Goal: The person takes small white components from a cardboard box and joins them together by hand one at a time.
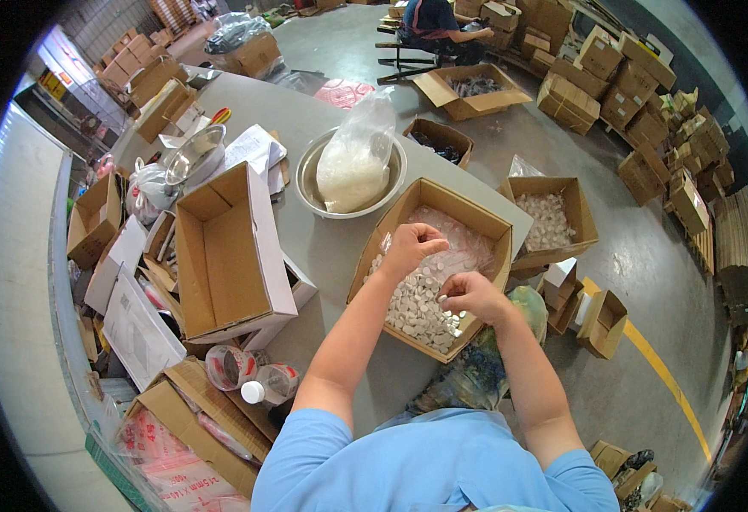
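A brown cardboard box (395, 218) stands on the grey table, lined with clear plastic and holding several small white round caps (417, 303). My left hand (411, 243) hovers over the box with its fingers curled closed; whether it holds caps I cannot tell. My right hand (474, 296) is over the box's near right side, fingers pinched on small white caps.
A metal bowl (310, 183) with a clear bag of white pieces (355, 158) sits behind the box. An empty open carton (220, 256) lies to the left. A tape roll (227, 365) and a plastic bottle (270, 386) lie near. Boxes cover the floor; another person (438, 21) sits far back.
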The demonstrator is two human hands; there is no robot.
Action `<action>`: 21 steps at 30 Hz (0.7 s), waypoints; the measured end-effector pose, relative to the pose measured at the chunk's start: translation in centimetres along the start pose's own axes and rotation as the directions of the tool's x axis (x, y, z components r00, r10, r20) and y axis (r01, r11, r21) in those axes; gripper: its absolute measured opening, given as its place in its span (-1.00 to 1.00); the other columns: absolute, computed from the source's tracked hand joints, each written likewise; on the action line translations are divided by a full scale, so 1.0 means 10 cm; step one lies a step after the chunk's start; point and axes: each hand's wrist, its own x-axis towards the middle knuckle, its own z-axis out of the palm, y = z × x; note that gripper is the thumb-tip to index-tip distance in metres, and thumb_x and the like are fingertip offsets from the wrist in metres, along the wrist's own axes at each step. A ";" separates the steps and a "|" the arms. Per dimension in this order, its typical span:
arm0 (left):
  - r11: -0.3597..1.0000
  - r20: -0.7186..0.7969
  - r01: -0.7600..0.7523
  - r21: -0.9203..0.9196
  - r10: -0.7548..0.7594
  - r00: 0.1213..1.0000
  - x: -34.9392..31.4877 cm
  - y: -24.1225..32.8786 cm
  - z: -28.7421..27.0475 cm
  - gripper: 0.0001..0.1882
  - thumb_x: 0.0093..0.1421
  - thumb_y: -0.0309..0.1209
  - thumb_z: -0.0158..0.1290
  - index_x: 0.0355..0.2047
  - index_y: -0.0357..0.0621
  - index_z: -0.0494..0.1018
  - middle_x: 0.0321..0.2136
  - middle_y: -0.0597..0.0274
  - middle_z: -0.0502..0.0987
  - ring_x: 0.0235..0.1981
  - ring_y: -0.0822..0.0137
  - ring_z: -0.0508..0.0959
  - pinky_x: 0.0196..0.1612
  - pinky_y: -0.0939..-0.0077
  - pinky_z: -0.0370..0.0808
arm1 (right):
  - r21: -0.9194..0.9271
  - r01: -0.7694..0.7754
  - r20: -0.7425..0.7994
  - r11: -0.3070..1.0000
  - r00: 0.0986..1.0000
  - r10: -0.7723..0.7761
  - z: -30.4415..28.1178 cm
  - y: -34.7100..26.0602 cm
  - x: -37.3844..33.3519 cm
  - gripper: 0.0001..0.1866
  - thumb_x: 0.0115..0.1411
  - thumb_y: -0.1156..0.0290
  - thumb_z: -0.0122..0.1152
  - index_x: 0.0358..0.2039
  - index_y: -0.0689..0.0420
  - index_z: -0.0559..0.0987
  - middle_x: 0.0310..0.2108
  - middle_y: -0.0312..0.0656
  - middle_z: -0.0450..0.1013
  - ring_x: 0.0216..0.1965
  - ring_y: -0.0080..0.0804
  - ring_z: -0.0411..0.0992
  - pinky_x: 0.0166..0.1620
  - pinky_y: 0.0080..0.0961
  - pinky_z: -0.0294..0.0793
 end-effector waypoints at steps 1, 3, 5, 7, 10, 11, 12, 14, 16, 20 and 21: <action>0.999 0.023 -0.022 -0.050 0.023 0.999 0.01 -0.04 0.02 -0.87 0.03 -0.42 0.22 -0.48 -0.23 0.54 -0.52 0.37 0.52 -0.50 0.59 0.42 -0.45 0.63 0.37 | -0.256 0.035 -0.051 0.966 0.997 -0.050 0.08 -0.03 0.02 -0.79 -0.07 0.49 0.32 -0.37 0.22 0.56 -0.36 -0.11 0.55 -0.33 -0.33 0.53 -0.25 -0.45 0.49; 0.990 0.060 -0.031 -0.136 0.040 0.997 0.03 -0.13 0.03 -0.87 0.01 -0.44 0.23 -0.50 -0.22 0.53 -0.48 0.33 0.53 -0.47 0.58 0.43 -0.43 0.64 0.38 | -0.529 0.052 -0.072 0.847 0.992 -0.106 0.19 -0.06 0.06 -0.76 -0.10 0.48 0.32 -0.35 0.21 0.57 -0.35 -0.08 0.55 -0.29 -0.25 0.52 -0.21 -0.40 0.48; 0.978 0.088 -0.009 -0.206 0.028 0.996 0.05 -0.21 0.03 -0.87 0.00 -0.46 0.24 -0.52 -0.22 0.51 -0.46 0.28 0.52 -0.44 0.58 0.43 -0.41 0.65 0.39 | -0.591 0.051 -0.043 0.805 0.995 -0.094 0.26 -0.05 0.10 -0.74 -0.13 0.49 0.32 -0.34 0.20 0.58 -0.34 -0.05 0.54 -0.25 -0.18 0.51 -0.17 -0.38 0.47; 0.972 0.093 -0.028 -0.233 0.051 0.994 0.05 -0.18 0.05 -0.87 -0.01 -0.47 0.24 -0.53 -0.21 0.49 -0.48 0.28 0.51 -0.45 0.58 0.43 -0.41 0.66 0.39 | -0.640 0.100 -0.015 0.762 0.990 -0.143 0.27 0.08 0.17 -0.78 -0.09 0.49 0.26 -0.34 0.15 0.57 -0.36 -0.06 0.53 -0.30 -0.18 0.50 -0.21 -0.36 0.46; 0.985 0.112 0.056 -0.161 -0.038 0.993 0.04 -0.08 0.03 -0.80 -0.01 -0.43 0.26 -0.54 -0.22 0.44 -0.53 0.29 0.50 -0.47 0.57 0.43 -0.42 0.64 0.40 | -0.706 0.208 0.029 0.677 0.963 -0.266 0.35 0.21 0.28 -0.81 -0.07 0.48 0.19 -0.37 0.15 0.52 -0.40 -0.04 0.50 -0.29 -0.07 0.47 -0.21 -0.26 0.45; 0.988 0.119 0.102 -0.118 -0.088 0.989 0.04 -0.04 0.02 -0.77 -0.01 -0.41 0.27 -0.54 -0.23 0.43 -0.56 0.29 0.50 -0.47 0.56 0.44 -0.42 0.62 0.40 | -0.745 0.192 0.031 0.638 0.967 -0.255 0.37 0.24 0.30 -0.81 -0.07 0.48 0.18 -0.37 0.15 0.52 -0.40 -0.04 0.50 -0.29 -0.06 0.47 -0.21 -0.25 0.45; 0.989 0.104 0.093 -0.111 -0.081 0.991 0.03 -0.02 0.03 -0.77 -0.01 -0.40 0.27 -0.53 -0.23 0.42 -0.57 0.30 0.49 -0.48 0.56 0.44 -0.43 0.62 0.40 | -0.782 0.180 0.037 0.597 0.969 -0.244 0.41 0.26 0.33 -0.81 -0.07 0.49 0.17 -0.37 0.15 0.51 -0.40 -0.04 0.50 -0.28 -0.05 0.46 -0.21 -0.24 0.45; 0.992 0.077 0.076 -0.097 -0.068 0.995 0.03 0.01 0.05 -0.75 -0.01 -0.38 0.27 -0.51 -0.22 0.42 -0.59 0.33 0.47 -0.50 0.55 0.44 -0.44 0.62 0.39 | -0.824 0.178 0.051 0.538 0.969 -0.243 0.44 0.28 0.37 -0.82 -0.06 0.49 0.15 -0.36 0.14 0.50 -0.40 -0.03 0.50 -0.26 -0.03 0.45 -0.21 -0.22 0.44; 0.996 0.081 0.035 -0.083 -0.028 0.996 0.03 -0.02 0.06 -0.77 -0.01 -0.40 0.27 -0.51 -0.21 0.41 -0.58 0.35 0.47 -0.52 0.55 0.43 -0.45 0.63 0.38 | -0.841 0.198 0.069 0.504 0.962 -0.263 0.46 0.26 0.38 -0.82 -0.06 0.49 0.13 -0.36 0.14 0.49 -0.39 -0.03 0.50 -0.24 0.00 0.44 -0.20 -0.19 0.43; 0.998 0.125 -0.011 -0.064 0.019 0.992 0.08 -0.35 0.07 -0.77 -0.02 -0.41 0.27 -0.53 -0.17 0.40 -0.60 0.38 0.46 -0.55 0.56 0.39 -0.47 0.64 0.34 | -0.726 0.122 -0.068 0.677 0.967 -0.247 0.39 0.05 0.21 -0.76 -0.14 0.49 0.25 -0.38 0.16 0.50 -0.40 -0.02 0.48 -0.31 -0.08 0.48 -0.25 -0.28 0.45; 0.999 0.142 0.005 -0.042 0.001 0.990 0.08 -0.36 0.06 -0.77 -0.03 -0.42 0.27 -0.54 -0.17 0.40 -0.60 0.39 0.45 -0.55 0.56 0.38 -0.48 0.64 0.34 | -0.639 0.154 -0.106 0.753 0.953 -0.285 0.29 0.03 0.18 -0.76 -0.15 0.49 0.27 -0.38 0.17 0.50 -0.43 -0.04 0.48 -0.35 -0.14 0.49 -0.28 -0.32 0.45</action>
